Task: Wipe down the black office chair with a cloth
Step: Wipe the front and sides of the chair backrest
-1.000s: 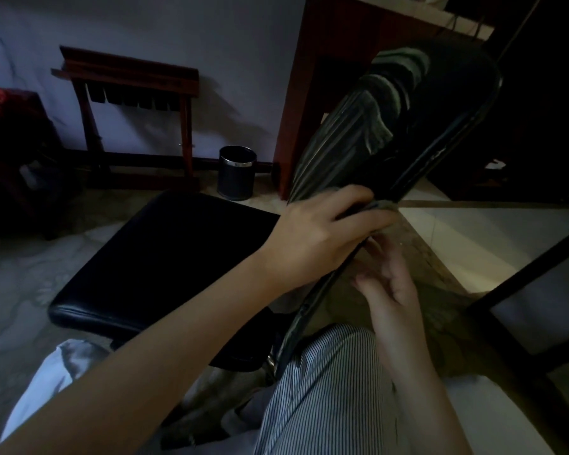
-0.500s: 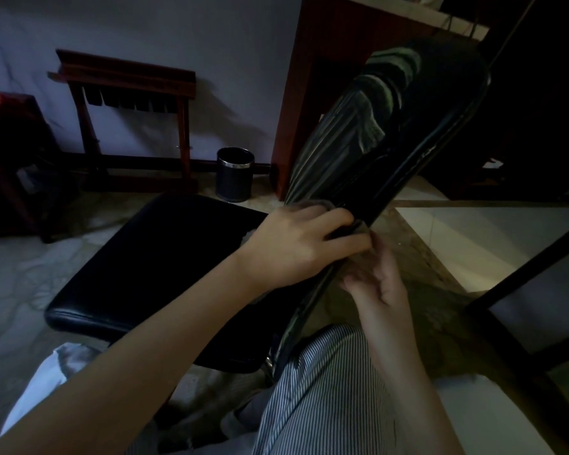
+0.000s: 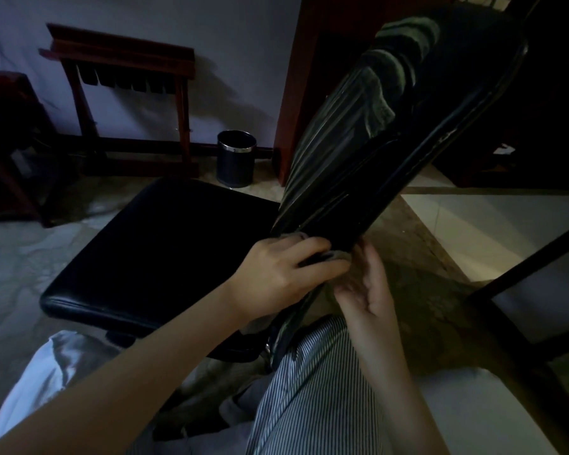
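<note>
The black office chair has its padded seat point(image 3: 165, 257) at centre left, and its backrest point(image 3: 408, 133) leans up toward the top right. My left hand point(image 3: 276, 274) grips a grey cloth point(image 3: 339, 256) wrapped over the backrest's near edge, low down just above the seat. Only small bits of the cloth show past my fingers. My right hand point(image 3: 368, 290) is behind the backrest at the same height, fingers relaxed and touching its rear side.
A small black bin point(image 3: 236, 162) stands on the floor beyond the seat. A wooden rack point(image 3: 122, 57) stands against the wall, and a reddish desk panel point(image 3: 296, 93) is behind the backrest. A dark metal frame point(image 3: 523, 274) crosses at right. My striped trouser leg point(image 3: 309, 395) is below.
My left hand has slid the cloth down the backrest's edge toward the seat. My right hand has followed it down behind the backrest.
</note>
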Demonstrator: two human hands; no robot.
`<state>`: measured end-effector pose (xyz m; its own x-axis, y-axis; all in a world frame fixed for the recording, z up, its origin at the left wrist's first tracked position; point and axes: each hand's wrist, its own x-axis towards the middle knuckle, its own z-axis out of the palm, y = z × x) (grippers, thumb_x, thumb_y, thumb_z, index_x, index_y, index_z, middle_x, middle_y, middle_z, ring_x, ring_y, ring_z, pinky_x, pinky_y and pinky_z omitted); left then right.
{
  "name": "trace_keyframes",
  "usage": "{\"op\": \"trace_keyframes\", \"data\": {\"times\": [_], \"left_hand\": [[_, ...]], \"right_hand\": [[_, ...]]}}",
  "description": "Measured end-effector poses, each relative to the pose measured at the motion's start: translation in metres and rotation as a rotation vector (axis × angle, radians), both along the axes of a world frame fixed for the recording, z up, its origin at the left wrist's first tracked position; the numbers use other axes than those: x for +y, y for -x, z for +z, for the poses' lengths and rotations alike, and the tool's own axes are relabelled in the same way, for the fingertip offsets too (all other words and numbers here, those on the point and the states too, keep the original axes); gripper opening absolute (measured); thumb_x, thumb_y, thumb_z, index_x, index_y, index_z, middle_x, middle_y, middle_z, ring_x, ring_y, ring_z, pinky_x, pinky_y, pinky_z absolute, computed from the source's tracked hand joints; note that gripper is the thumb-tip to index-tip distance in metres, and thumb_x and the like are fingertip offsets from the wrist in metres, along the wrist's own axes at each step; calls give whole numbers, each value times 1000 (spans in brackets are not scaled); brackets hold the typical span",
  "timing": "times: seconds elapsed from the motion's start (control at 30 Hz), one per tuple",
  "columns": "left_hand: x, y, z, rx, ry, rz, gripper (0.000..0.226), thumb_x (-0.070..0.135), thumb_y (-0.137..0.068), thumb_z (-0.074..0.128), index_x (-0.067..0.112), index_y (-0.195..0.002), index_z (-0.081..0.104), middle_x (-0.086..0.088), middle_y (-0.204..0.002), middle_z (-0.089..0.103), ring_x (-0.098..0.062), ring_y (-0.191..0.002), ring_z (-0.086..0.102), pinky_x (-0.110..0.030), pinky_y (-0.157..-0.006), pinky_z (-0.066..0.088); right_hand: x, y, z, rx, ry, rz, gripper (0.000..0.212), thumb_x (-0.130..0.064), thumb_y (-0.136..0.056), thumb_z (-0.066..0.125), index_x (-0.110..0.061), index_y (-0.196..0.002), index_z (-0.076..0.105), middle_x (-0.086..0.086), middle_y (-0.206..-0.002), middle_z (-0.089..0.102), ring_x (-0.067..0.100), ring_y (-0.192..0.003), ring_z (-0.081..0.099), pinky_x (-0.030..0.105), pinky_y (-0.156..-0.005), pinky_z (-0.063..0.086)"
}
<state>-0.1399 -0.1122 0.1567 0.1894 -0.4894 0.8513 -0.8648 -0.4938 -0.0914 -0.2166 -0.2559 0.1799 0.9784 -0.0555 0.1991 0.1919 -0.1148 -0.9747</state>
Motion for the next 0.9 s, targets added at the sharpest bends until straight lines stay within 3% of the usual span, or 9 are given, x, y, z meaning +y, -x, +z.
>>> {"op": "trace_keyframes", "data": {"times": [0.13, 0.23, 0.47, 0.63, 0.8, 0.9], "left_hand": [[10, 5, -25, 23, -115, 10, 19, 16, -97, 49, 23, -114, 56, -2, -104, 49, -19, -72, 60, -26, -65, 47], [10, 7, -24, -27, -139, 59, 19, 15, -95, 52, 22, -112, 59, -3, -102, 50, -18, -69, 59, -29, -65, 53], [2, 9, -3, -148, -78, 130, 22, 14, -88, 62, 21, -109, 63, -3, -97, 60, -16, -68, 61, -29, -71, 52], [-3, 6, 14, -166, -12, 122, 19, 12, -87, 65, 20, -104, 71, -5, -92, 66, -17, -68, 63, -28, -65, 54], [-11, 5, -9, -82, 122, 97, 27, 14, -85, 67, 22, -110, 60, -4, -101, 52, -17, -71, 61, -23, -67, 49], [-10, 5, -25, -65, 108, 82, 26, 15, -86, 66, 20, -111, 60, -3, -102, 52, -15, -72, 57, -23, -67, 47]], "right_hand": [[3, 2, -4, -7, 22, 8, 66, 11, -91, 45, -45, -121, 30, -36, -114, 49, -18, -105, 52, 3, -81, 41], [2, 2, -6, -2, 23, 7, 67, 14, -90, 43, -45, -120, 30, -32, -117, 46, -23, -103, 49, 0, -80, 39], [0, 2, -17, 25, 28, 27, 69, 13, -90, 45, -43, -128, 32, -38, -115, 55, -12, -112, 52, 5, -85, 42], [2, 2, -15, 12, 46, 18, 64, 12, -91, 44, -40, -126, 31, -49, -104, 52, -18, -105, 52, 1, -81, 41], [-2, 2, -17, 21, 43, -2, 69, 14, -89, 43, -44, -125, 33, -24, -119, 54, -12, -108, 55, 4, -82, 43], [-2, 1, -18, 11, 53, 3, 68, 14, -90, 44, -44, -125, 33, -27, -119, 52, -14, -109, 53, 5, -83, 43]]}}
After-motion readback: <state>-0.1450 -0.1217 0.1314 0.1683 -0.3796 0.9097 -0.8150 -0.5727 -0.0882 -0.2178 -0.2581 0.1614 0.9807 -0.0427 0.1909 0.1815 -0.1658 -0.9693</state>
